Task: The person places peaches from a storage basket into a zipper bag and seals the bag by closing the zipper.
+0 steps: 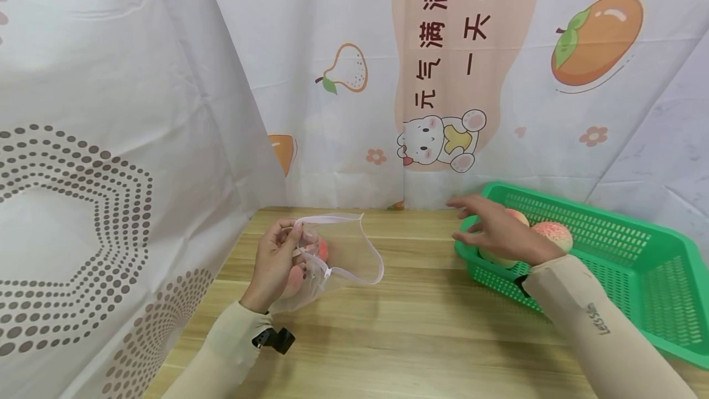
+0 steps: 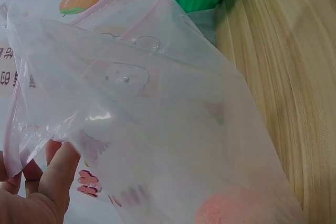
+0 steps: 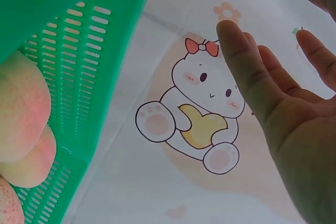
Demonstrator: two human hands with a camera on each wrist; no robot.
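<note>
My left hand (image 1: 275, 263) pinches the rim of a clear zip bag (image 1: 354, 257) with a pale pink zipper edge, and the bag's mouth gapes toward the right. Pinkish peaches (image 1: 293, 282) show through the film near the left hand; in the left wrist view one peach (image 2: 223, 211) lies low in the bag. My right hand (image 1: 495, 231), fingers spread and holding nothing, is over the left end of a green basket (image 1: 659, 236). Beneath and beside it, several peaches (image 1: 554, 236) sit in the basket, partly hidden by the hand and forearm.
The basket stands on the right of a wood-grain table (image 1: 399, 337), near a printed cloth (image 1: 343, 140) hanging along the back. Another patterned cloth (image 1: 72, 233) hangs at the left. A black wrist device (image 1: 274, 338) sits at the left sleeve.
</note>
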